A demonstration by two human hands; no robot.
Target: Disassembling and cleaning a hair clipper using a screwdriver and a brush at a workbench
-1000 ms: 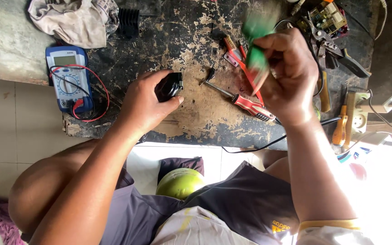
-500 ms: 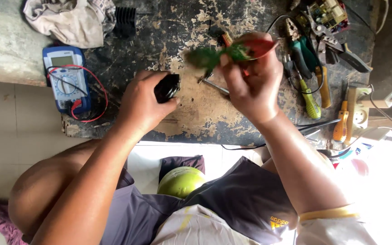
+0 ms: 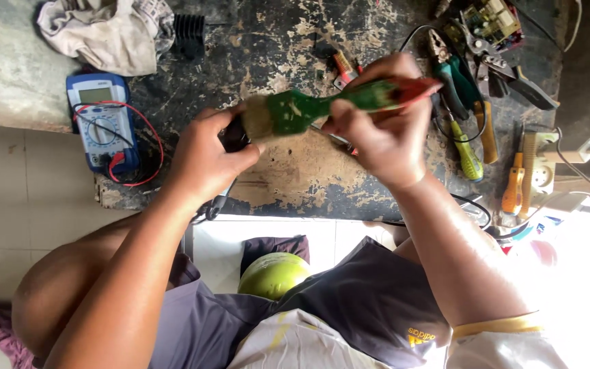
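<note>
My left hand [image 3: 203, 160] grips a small black part [image 3: 232, 137] just above the worn, paint-flecked bench [image 3: 295, 178]. My right hand [image 3: 380, 133] holds a green paintbrush [image 3: 322, 108] with a red handle end. The brush lies level, and its pale bristles point left and touch the black part. A thin dark lead hangs below my left hand at the bench's front edge.
A blue multimeter [image 3: 100, 123] with red and black leads lies at the left. A crumpled rag [image 3: 107, 31] and a black finned block [image 3: 189, 31] sit at the back. Pliers, cutters and screwdrivers [image 3: 469, 147] crowd the right side, beside a white socket strip [image 3: 541, 171].
My right hand lifted the green brush from the tools at the right and swung it left, until the bristles met the black part. My left hand stayed put.
</note>
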